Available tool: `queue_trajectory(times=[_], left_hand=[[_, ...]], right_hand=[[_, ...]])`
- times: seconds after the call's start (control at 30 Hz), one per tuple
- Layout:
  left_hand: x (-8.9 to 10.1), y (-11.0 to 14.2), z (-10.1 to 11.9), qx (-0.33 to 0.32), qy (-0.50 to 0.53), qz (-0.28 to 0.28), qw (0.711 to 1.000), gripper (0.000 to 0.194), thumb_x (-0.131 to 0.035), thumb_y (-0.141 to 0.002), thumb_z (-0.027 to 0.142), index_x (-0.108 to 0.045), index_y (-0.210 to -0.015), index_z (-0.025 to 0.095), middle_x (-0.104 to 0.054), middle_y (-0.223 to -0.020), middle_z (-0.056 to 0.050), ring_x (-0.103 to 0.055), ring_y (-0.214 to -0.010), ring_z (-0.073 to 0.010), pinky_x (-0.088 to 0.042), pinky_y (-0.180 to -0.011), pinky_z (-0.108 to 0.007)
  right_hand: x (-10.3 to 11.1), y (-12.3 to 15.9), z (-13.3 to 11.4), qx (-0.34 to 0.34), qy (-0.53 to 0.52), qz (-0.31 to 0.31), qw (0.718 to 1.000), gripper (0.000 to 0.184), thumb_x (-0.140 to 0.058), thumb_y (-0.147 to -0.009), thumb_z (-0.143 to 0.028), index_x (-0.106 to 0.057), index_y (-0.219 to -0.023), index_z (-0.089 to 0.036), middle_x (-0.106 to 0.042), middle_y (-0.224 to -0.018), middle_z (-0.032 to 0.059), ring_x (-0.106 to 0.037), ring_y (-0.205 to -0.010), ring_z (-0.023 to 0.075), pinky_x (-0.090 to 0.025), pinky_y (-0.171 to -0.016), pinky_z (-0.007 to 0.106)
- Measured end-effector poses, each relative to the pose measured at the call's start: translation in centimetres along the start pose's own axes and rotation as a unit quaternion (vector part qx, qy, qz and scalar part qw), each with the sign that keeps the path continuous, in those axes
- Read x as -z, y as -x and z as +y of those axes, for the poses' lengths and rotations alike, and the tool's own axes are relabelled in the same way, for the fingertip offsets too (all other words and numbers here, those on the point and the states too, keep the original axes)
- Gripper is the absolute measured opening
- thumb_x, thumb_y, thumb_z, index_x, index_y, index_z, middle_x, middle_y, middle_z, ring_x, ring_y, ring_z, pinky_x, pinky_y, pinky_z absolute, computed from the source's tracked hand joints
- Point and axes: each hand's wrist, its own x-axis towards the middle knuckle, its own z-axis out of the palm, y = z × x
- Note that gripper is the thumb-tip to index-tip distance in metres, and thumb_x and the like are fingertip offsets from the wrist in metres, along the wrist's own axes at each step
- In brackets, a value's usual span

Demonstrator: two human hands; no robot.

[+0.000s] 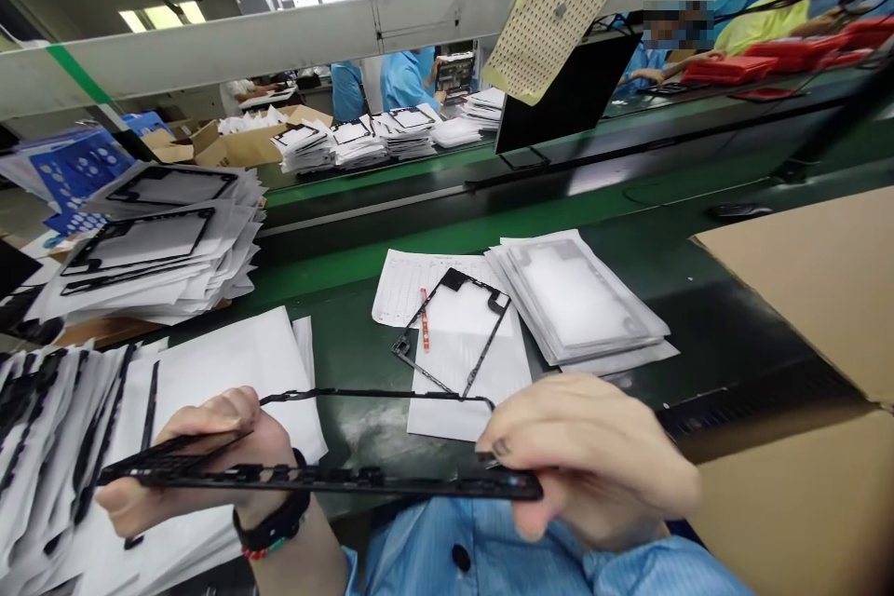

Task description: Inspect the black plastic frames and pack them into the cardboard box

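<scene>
Between my two hands a thin black plastic frame (335, 479) is held up near my chest, seen almost edge-on. My left hand (209, 456) grips its left end, thumb underneath and fingers curled over. At the right end my right hand (593, 461) pinches the frame between thumb and fingers. Beyond it, a second black frame (489, 349) lies at an angle on white sheets (481, 391). A red-and-white pen-like stick (425, 321) rests by that frame's left side, on the papers.
A stack of white sleeves (587, 293) lies right of centre. Sleeved black frames (62, 428) crowd the left, with a tall pile (160, 233) behind. An open cardboard box (803, 289) stands at right. A monitor (565, 93) and co-workers in blue (405, 79) are farther back.
</scene>
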Motion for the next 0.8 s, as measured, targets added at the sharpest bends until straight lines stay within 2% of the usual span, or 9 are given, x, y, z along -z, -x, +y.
queue_trajectory(times=[0.07,0.13,0.23,0.3,0.33,0.43,0.53,0.67,0.8], left_hand=[[-1.2,0.1,0.6,-0.069,-0.028,-0.005,0.997,0.076,-0.013,-0.08,0.082,-0.039,-0.044,0.02,-0.022,-0.029,0.004,-0.023,-0.028,-0.0068,-0.02,-0.039,-0.025],[-2.5,0.1,1.0,-0.071,-0.078,-0.018,0.994,0.066,-0.034,-0.085,0.074,-0.052,-0.051,0.02,-0.041,-0.037,0.003,-0.038,-0.035,-0.0093,-0.03,-0.043,-0.027],[-4.1,0.7,1.1,-0.047,-0.152,-0.024,0.987,0.041,-0.069,-0.082,0.052,-0.07,-0.103,0.017,-0.072,-0.097,-0.007,-0.066,-0.092,-0.0216,-0.048,-0.082,-0.034],[-4.6,1.7,1.1,-0.027,-0.186,0.001,0.982,0.074,-0.08,-0.075,0.039,-0.049,-0.14,0.02,-0.052,-0.143,-0.012,-0.045,-0.135,-0.0268,-0.034,-0.109,-0.039],[-4.8,2.3,1.1,0.001,-0.176,0.01,0.984,0.084,-0.081,-0.074,0.036,-0.04,-0.147,0.023,-0.043,-0.151,-0.012,-0.039,-0.14,-0.026,-0.03,-0.113,-0.039],[-5.1,3.9,1.5,0.189,-0.057,-0.077,0.977,0.063,-0.079,-0.075,0.039,-0.058,-0.131,0.021,-0.066,-0.118,-0.009,-0.066,-0.102,-0.0199,-0.051,-0.088,-0.03],[-5.6,4.1,2.5,0.361,0.072,-0.177,0.913,0.037,-0.083,-0.067,0.044,-0.073,-0.082,0.012,-0.057,-0.055,0.002,-0.053,-0.047,-0.0084,-0.045,-0.047,-0.018],[-6.5,2.9,4.3,0.483,0.198,-0.14,0.842,0.033,-0.079,-0.073,0.041,-0.069,-0.068,0.01,-0.049,-0.046,0.004,-0.046,-0.038,-0.0047,-0.041,-0.038,-0.014],[-7.1,2.4,5.6,0.597,0.332,-0.022,0.73,0.047,-0.033,-0.103,0.022,-0.057,-0.064,0.013,-0.051,-0.047,0.003,-0.046,-0.032,-0.001,-0.037,-0.033,-0.006]], right_hand=[[0.0,0.0,0.6,-0.04,-0.013,-0.083,0.996,0.033,-0.043,-0.103,-0.037,-0.067,-0.098,-0.015,-0.066,-0.07,0.006,-0.064,-0.061,0.0158,-0.048,-0.054,0.027],[0.0,0.1,1.7,-0.13,-0.1,-0.132,0.978,0.039,-0.033,-0.105,-0.032,-0.066,-0.094,-0.014,-0.06,-0.065,0.0046,-0.057,-0.055,0.0147,-0.043,-0.05,0.027],[0.0,0.2,4.0,-0.337,-0.319,-0.027,0.886,0.039,-0.041,-0.103,-0.036,-0.065,-0.083,-0.013,-0.041,-0.052,-0.0041,-0.037,-0.041,0.0087,-0.03,-0.041,0.022],[0.2,0.1,5.2,-0.395,-0.39,0.067,0.829,0.038,-0.044,-0.101,-0.039,-0.062,-0.079,-0.014,-0.035,-0.052,-0.0069,-0.03,-0.039,0.0062,-0.025,-0.04,0.02],[0.2,0.1,5.6,-0.4,-0.401,0.095,0.818,0.036,-0.045,-0.1,-0.04,-0.061,-0.079,-0.015,-0.037,-0.054,-0.0063,-0.033,-0.04,0.0061,-0.027,-0.041,0.019],[0.1,-0.4,5.5,-0.413,-0.451,0.114,0.783,0.025,-0.05,-0.097,-0.038,-0.055,-0.082,-0.018,-0.05,-0.064,-0.0028,-0.051,-0.05,0.0093,-0.041,-0.05,0.02],[-0.2,-0.7,4.4,-0.439,-0.528,0.109,0.719,0.02,-0.058,-0.094,-0.035,-0.053,-0.083,-0.019,-0.058,-0.071,-0.0009,-0.063,-0.062,0.0127,-0.052,-0.058,0.021],[-0.3,-0.7,3.1,-0.462,-0.579,0.098,0.665,0.017,-0.063,-0.093,-0.033,-0.057,-0.087,-0.019,-0.063,-0.073,0.0,-0.069,-0.071,0.0126,-0.054,-0.058,0.015],[-0.2,-0.6,2.4,-0.431,-0.594,0.094,0.673,0.015,-0.063,-0.094,-0.035,-0.062,-0.1,-0.021,-0.075,-0.094,0.0046,-0.073,-0.097,0.0139,-0.057,-0.078,0.017]])
